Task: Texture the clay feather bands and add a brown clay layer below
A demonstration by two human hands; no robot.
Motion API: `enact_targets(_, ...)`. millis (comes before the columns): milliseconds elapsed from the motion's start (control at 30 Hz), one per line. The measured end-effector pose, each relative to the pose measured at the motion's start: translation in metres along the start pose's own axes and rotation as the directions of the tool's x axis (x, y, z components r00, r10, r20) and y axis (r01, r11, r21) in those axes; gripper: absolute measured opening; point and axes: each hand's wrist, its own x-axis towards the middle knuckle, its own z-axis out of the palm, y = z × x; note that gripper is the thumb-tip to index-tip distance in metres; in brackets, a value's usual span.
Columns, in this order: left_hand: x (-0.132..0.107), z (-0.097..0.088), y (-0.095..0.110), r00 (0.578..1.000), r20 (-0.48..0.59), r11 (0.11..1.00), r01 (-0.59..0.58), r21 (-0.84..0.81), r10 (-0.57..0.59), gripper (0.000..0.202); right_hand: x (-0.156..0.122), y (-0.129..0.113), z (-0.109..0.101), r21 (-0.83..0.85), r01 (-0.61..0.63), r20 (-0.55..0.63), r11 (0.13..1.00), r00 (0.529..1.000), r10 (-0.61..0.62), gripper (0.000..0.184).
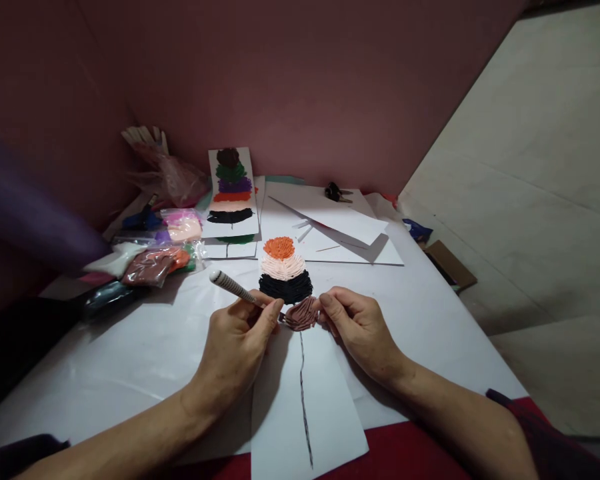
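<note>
My left hand (243, 337) is closed around a striped pen-like tool (235, 287), its rounded white end pointing up and left. The tool's dark tip reaches the left side of a ridged brown clay patch (301, 315). At that patch's right edge, the thumb and fingers of my right hand (360, 327) are pinched together on the clay. Under both hands lies a white paper strip (307, 400) with a dark drawn line running down it. Above the brown patch, black (286, 287), pale peach (283, 268) and orange (279, 247) clay bands are stacked on the paper.
A second card (233, 227) with several coloured clay bands lies behind. Clay packets (155, 263) and a plastic bag (173, 177) are at left. White sheets (340, 227) and a black-handled object (336, 192) lie at the back. A cardboard box (450, 263) sits beyond the table's right edge.
</note>
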Motion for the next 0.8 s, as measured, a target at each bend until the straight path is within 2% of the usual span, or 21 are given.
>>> enact_targets(200, -0.0014, -0.0003, 0.0009, 1.000, 0.012, 0.998, 0.019, -0.052, -0.018, 0.024, -0.0017, -0.0022, -0.0006, -0.011, -0.015, 0.030, 1.000, 0.999, 0.015, 0.031)
enact_targets(400, -0.0007, 0.0000, 0.0005, 0.999, 0.019, 0.998, 0.048, -0.040, -0.048, 0.026, -0.0026, -0.0045, -0.0031, -0.217, 0.076, 0.100, 0.973, 0.993, -0.055, 0.044)
enact_targets(567, -0.0009, 0.0005, 0.0032, 0.996, -0.019, 0.995, 0.083, -0.052, -0.084, 0.019, -0.0022, -0.0042, -0.0027, -0.278, 0.074, 0.107, 0.958, 0.993, -0.046, 0.044)
enact_targets(800, -0.0009, 0.0025, 0.0001, 1.000, 0.025, 0.999, 0.018, -0.036, -0.018, 0.018, -0.0020, -0.0048, -0.0018, -0.294, 0.089, 0.103, 0.952, 0.993, -0.061, 0.042)
